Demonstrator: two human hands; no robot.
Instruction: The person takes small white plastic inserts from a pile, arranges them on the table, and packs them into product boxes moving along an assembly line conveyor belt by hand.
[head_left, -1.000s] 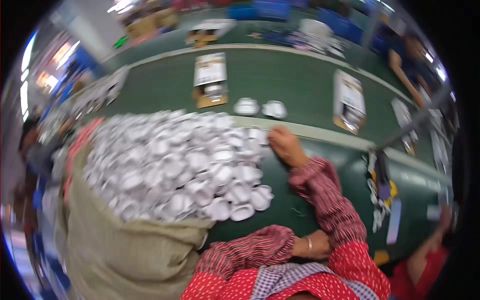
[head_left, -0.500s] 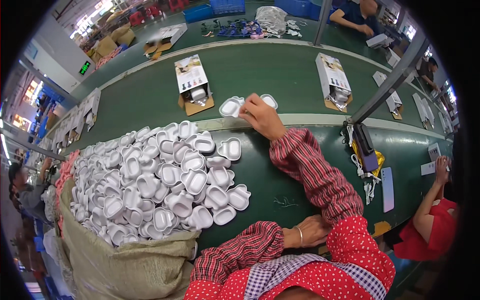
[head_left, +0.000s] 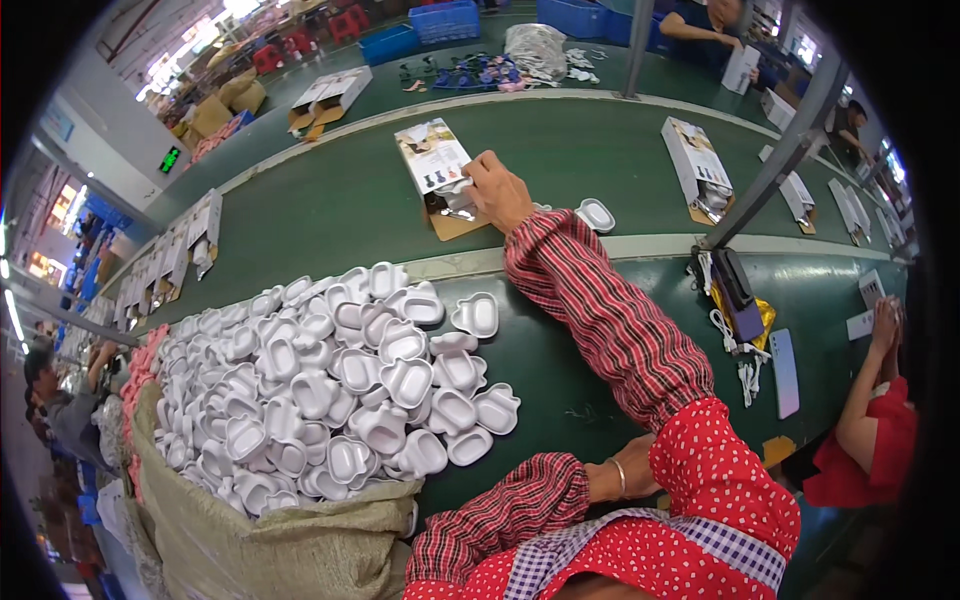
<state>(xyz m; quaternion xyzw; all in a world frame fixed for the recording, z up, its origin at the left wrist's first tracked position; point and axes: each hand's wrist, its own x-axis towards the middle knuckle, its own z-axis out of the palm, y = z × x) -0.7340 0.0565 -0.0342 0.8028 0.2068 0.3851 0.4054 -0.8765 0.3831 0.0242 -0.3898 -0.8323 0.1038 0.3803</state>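
One carton (head_left: pixel 432 150), left of our right hand (head_left: pixel 496 192), which pinches a white dish (head_left: pixel 455 191).
The carton's long axis slants away; left hand (head_left: pixel 637 464) farther, grip unclear.

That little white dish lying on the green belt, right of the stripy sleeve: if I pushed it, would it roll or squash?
The shallow white plastic-looking dish would probably slide rather than roll, as it lies flat. It's likely stiff: the heaped white dishes like it show no bending. Its thin-looking rim suggests it's light.
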